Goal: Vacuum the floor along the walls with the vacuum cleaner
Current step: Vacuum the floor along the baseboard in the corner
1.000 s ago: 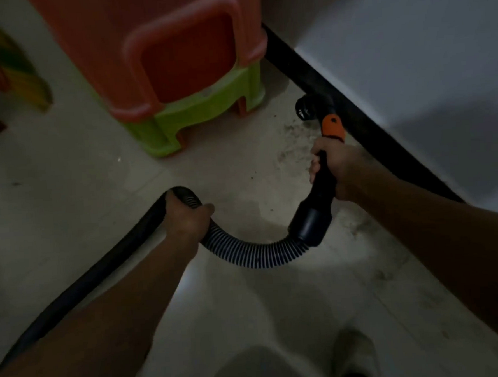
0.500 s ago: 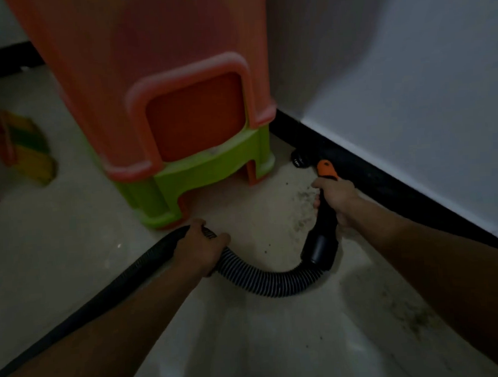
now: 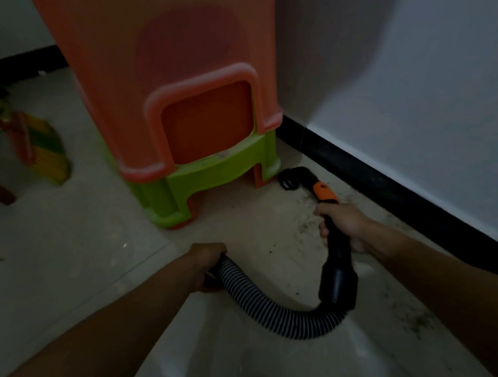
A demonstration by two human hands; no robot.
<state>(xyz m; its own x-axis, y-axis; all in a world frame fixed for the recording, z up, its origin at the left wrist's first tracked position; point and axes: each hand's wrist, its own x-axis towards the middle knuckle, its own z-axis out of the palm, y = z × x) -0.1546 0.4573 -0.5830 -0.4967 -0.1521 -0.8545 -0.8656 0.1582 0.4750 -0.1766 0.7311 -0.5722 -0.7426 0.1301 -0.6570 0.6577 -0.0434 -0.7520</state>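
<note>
My right hand [image 3: 345, 227] grips the black vacuum handle [image 3: 338, 267], which carries an orange button [image 3: 324, 194]. Its black nozzle [image 3: 292, 178] rests on the floor beside the black baseboard [image 3: 387, 185], close to the stool's leg. My left hand [image 3: 207, 262] is closed around the ribbed grey hose [image 3: 267, 309], which curves from that hand round to the handle. Dark dirt specks [image 3: 305, 222] lie on the pale tiles between the nozzle and my right hand.
A stack of plastic stools, orange over green [image 3: 197, 127], stands in the corner just left of the nozzle. A green and yellow broom [image 3: 47, 154] leans at the left. The white wall [image 3: 410, 76] runs along the right, with more dirt [image 3: 419, 320] near it.
The view has tilted up toward the corner. The nozzle has slid forward along the baseboard to the stool's leg, and both hands have followed it.
</note>
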